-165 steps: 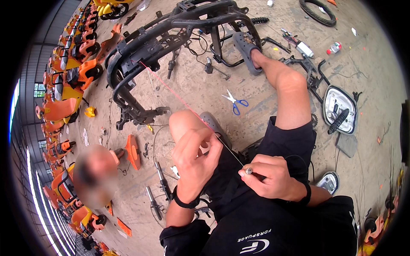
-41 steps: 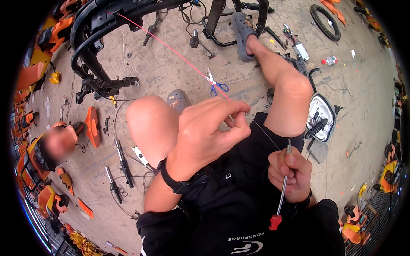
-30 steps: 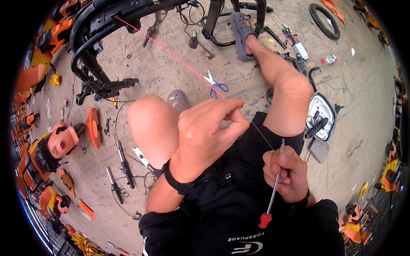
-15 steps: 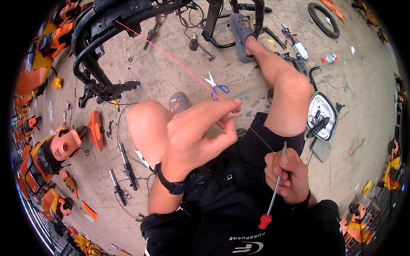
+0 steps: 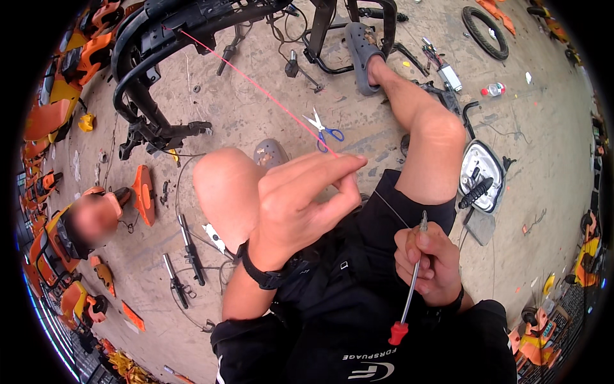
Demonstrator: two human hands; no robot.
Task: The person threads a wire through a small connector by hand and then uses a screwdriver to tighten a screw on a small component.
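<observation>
left hand (image 5: 300,205) pinches a red cord (image 5: 256,89) stretched taut from the black frame (image 5: 153,57) above the knees. right hand (image 5: 428,262) is clenched on a screwdriver (image 5: 410,281), red handle pointing down.

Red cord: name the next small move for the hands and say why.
Probably bring the right hand up so the screwdriver tip meets the left hand. The left fingertips pinch the red cord, which runs taut to the black frame, while the tip points up but sits apart.
</observation>
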